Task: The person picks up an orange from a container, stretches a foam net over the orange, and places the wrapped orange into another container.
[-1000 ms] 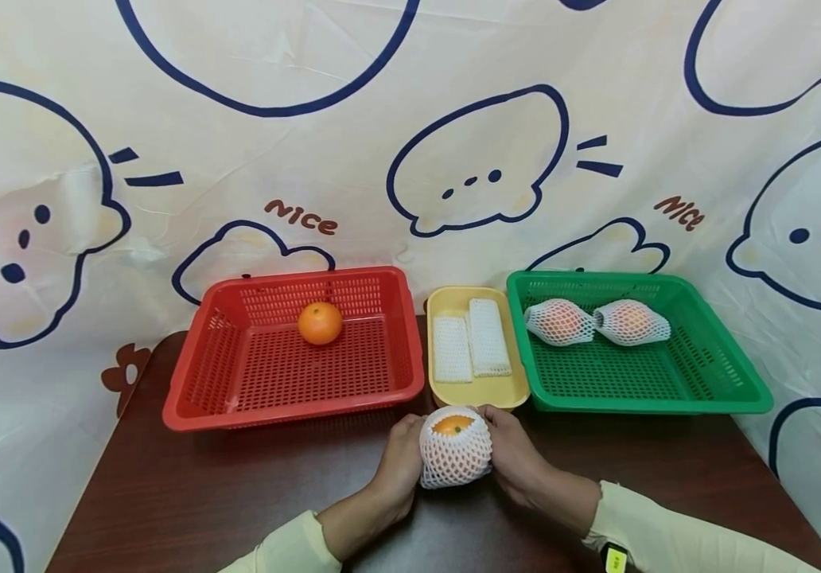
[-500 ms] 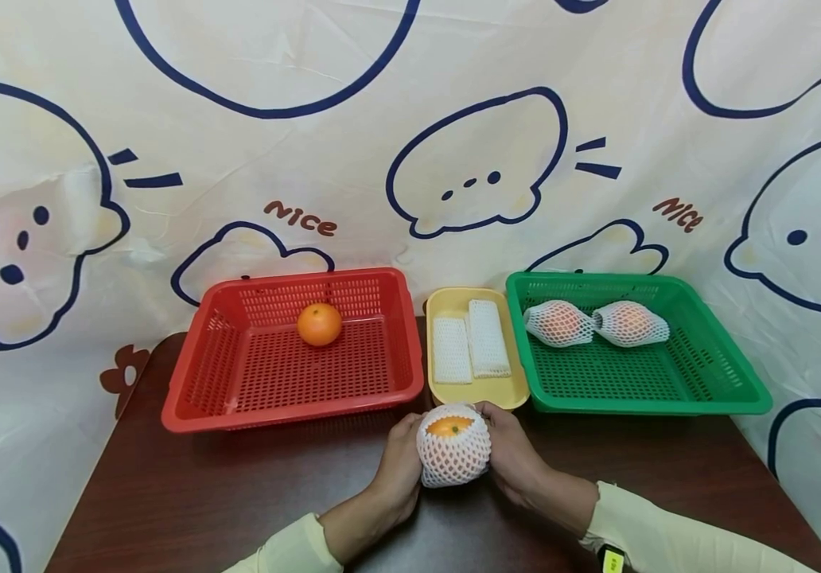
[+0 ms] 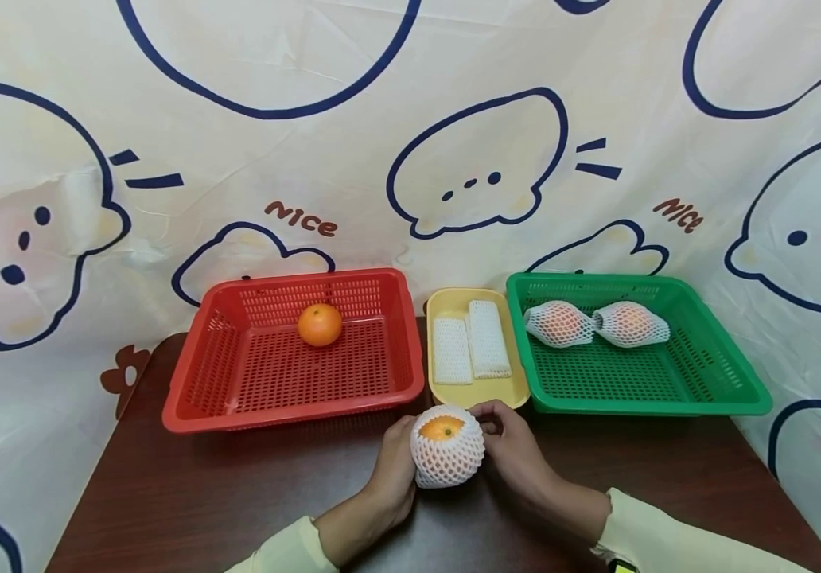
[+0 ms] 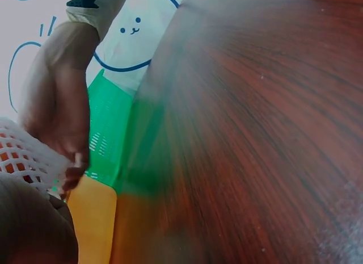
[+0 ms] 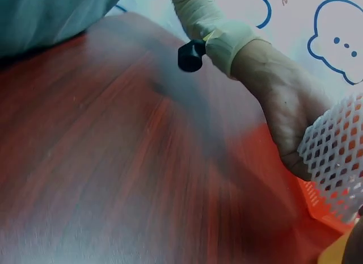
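Note:
An orange (image 3: pixel 442 428) sits inside a white foam net sleeve (image 3: pixel 448 463), its stem end bare in the opening that faces up. From the left side my left hand (image 3: pixel 394 469) grips the wrapped fruit; its fingers are partly hidden behind the net. My right hand (image 3: pixel 514 454) is at the far right side, fingers bent, thumb and fingertips at the net's edge. In the left wrist view the foam net (image 4: pixel 25 156) tapers toward the fingertips of the right hand (image 4: pixel 62 105). The right wrist view shows the left hand (image 5: pixel 283 99) against the mesh.
A red basket (image 3: pixel 296 414) holds another orange (image 3: pixel 320 325) at the left. Folded foam nets (image 3: pixel 489 338) lie in a yellow tray (image 3: pixel 446 394) in the middle. Two net-wrapped fruits (image 3: pixel 631 324) are in the green basket (image 3: pixel 654 406) at the right, before a printed cloth backdrop.
The wrapped orange has shifted slightly left with my left hand. My right hand has drawn a little off the fruit's side, its fingers now more bent near the net's edge.

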The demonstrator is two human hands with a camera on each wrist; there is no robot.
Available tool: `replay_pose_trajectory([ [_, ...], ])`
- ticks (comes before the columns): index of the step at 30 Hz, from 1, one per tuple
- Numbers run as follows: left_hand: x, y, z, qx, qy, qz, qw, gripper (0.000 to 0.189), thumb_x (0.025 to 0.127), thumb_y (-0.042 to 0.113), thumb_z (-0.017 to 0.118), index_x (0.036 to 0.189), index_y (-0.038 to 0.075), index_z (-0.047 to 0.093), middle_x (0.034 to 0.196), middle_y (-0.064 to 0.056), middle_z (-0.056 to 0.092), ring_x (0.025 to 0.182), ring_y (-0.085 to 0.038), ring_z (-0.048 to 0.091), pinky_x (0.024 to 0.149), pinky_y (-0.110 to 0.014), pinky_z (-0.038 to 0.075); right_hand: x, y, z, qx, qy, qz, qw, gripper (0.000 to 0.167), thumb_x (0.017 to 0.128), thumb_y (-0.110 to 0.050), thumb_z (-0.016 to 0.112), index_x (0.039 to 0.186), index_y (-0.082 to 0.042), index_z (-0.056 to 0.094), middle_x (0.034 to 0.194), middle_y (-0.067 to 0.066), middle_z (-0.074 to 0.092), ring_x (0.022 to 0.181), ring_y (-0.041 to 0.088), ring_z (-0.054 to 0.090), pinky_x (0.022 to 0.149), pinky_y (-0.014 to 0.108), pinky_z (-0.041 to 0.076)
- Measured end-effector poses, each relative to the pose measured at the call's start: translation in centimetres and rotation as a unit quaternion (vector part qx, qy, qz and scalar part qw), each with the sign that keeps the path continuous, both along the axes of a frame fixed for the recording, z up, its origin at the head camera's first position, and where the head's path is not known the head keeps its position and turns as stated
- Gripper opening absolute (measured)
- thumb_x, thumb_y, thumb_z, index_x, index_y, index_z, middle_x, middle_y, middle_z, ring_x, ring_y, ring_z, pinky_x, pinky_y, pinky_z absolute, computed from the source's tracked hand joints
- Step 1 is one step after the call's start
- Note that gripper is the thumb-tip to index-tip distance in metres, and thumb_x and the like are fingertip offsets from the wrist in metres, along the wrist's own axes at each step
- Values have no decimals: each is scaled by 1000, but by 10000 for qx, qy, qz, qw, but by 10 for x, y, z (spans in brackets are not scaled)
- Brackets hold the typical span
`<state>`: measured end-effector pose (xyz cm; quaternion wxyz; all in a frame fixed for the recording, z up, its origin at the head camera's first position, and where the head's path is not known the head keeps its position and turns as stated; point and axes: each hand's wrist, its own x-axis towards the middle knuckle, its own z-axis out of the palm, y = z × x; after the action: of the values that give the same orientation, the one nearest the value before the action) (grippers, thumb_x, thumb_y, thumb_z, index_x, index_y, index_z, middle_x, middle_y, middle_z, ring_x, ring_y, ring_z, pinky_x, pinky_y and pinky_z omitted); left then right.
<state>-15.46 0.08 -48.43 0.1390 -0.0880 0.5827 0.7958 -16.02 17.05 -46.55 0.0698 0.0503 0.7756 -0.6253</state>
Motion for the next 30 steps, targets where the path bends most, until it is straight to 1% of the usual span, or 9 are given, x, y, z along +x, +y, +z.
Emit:
replay_pose_trajectory([
  [3,0,-2,-2,82,-83,17,9999,28,108,24,41,100,10,64,97,1,65,98,-12,58,89,-27,50,1,7,2,360,703,659,9947,42,83,16,61,122,1,61,120,13,67,104,18,63,84,23,54],
  [6,0,-3,-2,140,-180,28,9997,27,108,23,41,100,10,63,96,1,64,97,-12,58,87,-27,51,3,15,5,745,1387,1700,9728,70,80,14,68,143,-8,49,144,9,56,126,20,57,103,25,50],
  [8,1,-4,-2,141,-235,33,9996,26,108,23,41,103,9,63,98,0,64,97,-12,58,87,-27,51,6,18,9,998,1684,2269,9540,84,83,2,77,154,-15,37,156,5,45,139,20,48,112,26,44],
  [11,1,-4,0,172,-251,6,9995,30,108,22,39,112,4,63,104,-1,64,101,-12,57,89,-26,51,9,17,14,1058,1619,2652,9446,101,80,-25,90,160,-27,27,163,1,36,145,17,41,116,25,39],
  [13,1,-4,0,215,-226,-53,9995,34,109,23,38,119,1,62,109,-2,65,103,-12,58,91,-25,51,9,14,16,1033,1614,2635,9454,103,78,-36,91,159,-31,28,161,1,39,142,16,44,115,26,41],
  [16,2,-3,2,236,-205,-164,9994,39,110,26,35,127,0,59,117,-3,65,108,-12,58,95,-25,49,8,11,18,959,1603,2437,9517,99,75,-37,93,155,-34,35,153,0,48,135,15,51,110,27,46],
  [21,7,-3,5,-470,-152,-169,9986,35,109,28,36,123,2,55,118,-8,58,109,-18,53,93,-29,44,6,10,20,996,1405,2193,9603,93,73,-34,94,150,-26,43,145,-1,55,129,18,55,106,29,48],
  [26,14,-5,11,-1161,186,-148,9929,31,109,22,40,126,0,52,123,-13,60,119,-22,52,99,-32,41,5,12,20,1039,1068,1989,9686,87,74,-33,94,145,-20,45,141,1,57,125,20,57,105,33,50],
  [30,19,-11,19,-1246,651,-46,9901,33,109,14,39,134,-3,52,128,-16,65,120,-22,58,102,-35,46,3,13,20,748,709,1924,9759,80,81,-32,89,146,-15,44,139,8,58,122,23,57,102,37,51],
])
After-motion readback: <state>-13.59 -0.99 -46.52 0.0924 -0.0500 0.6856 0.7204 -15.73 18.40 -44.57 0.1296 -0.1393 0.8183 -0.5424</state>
